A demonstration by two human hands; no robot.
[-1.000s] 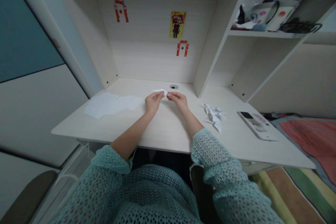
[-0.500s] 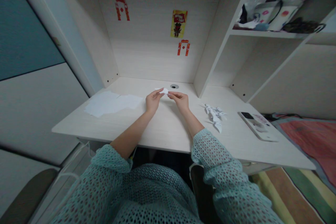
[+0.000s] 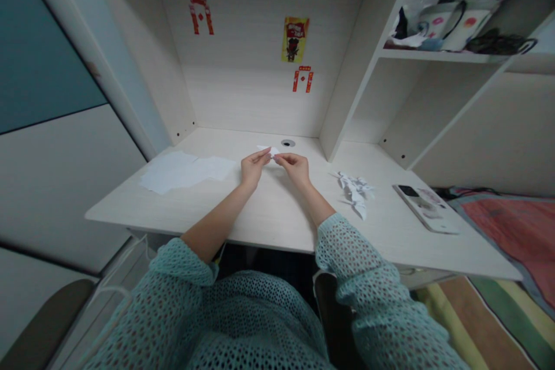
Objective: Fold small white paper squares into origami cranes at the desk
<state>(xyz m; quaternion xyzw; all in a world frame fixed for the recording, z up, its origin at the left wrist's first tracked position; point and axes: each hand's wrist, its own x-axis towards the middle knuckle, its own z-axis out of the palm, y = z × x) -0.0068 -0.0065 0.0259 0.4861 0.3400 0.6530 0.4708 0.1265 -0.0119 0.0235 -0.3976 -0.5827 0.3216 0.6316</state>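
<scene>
Between my fingertips, over the middle of the white desk, is a small piece of white paper (image 3: 273,151), partly covered by the fingers. My left hand (image 3: 254,166) pinches it from the left. From the right, my right hand (image 3: 295,167) pinches the same piece, its fingertips almost touching the left ones. Left of my hands, flat white paper sheets (image 3: 184,171) overlap on the desk. To the right lies a small pile of folded white paper pieces (image 3: 355,189).
A phone (image 3: 425,209) lies near the desk's right side. Behind my hands is a round cable hole (image 3: 288,143) and the stickered back panel (image 3: 247,69). Cups (image 3: 468,23) with scissors and pens stand on the upper right shelf. A dividing board (image 3: 368,63) rises at right.
My right hand has shifted slightly left, closer to the left fingertips. Less of the paper between them shows now. The sheets, pile and phone stay put.
</scene>
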